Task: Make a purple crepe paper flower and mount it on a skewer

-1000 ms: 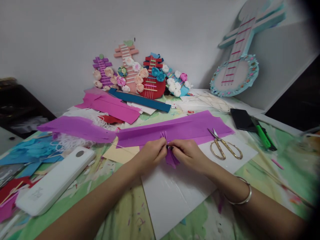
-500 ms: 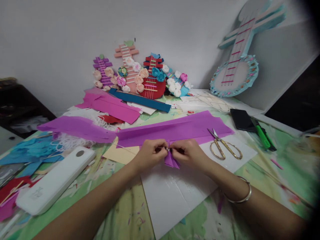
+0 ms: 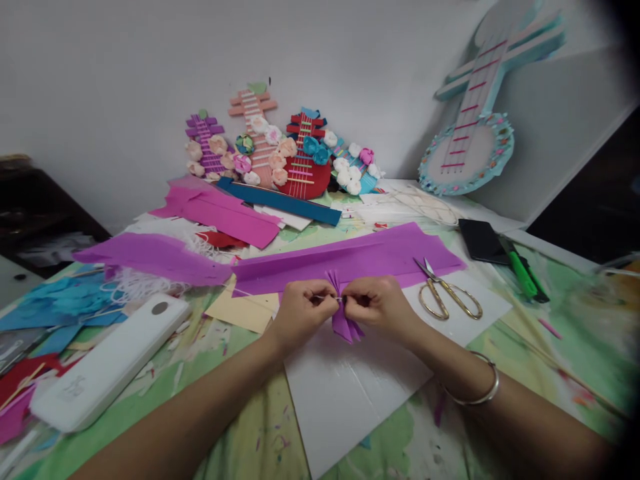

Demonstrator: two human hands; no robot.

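A small piece of pleated purple paper point(image 3: 346, 328) hangs between my two hands, gathered at its waist and fanned out above and below. Round that waist runs a thin pale string point(image 3: 339, 299), pinched from both sides. My left hand point(image 3: 307, 307) is closed, thumb and forefinger on the string's left end. Mirroring it, my right hand point(image 3: 377, 305) grips the other end with its fingers curled; the fingertips are partly hidden. Both hands are above a white board point(image 3: 357, 393). Behind them lies a long folded strip of purple paper point(image 3: 350, 257).
Gold-handled scissors point(image 3: 447, 290) lie right of my right hand. A green utility knife point(image 3: 523, 270) and a black flat device point(image 3: 483, 240) are farther right. To the left sits a long white device point(image 3: 113, 360). Decorated paper instruments point(image 3: 305, 160) lean against the wall.
The pleated paper now shows its upper folds spread above my fingers and its lower part fanned wider. My hands have moved slightly apart, with the string drawn between them.
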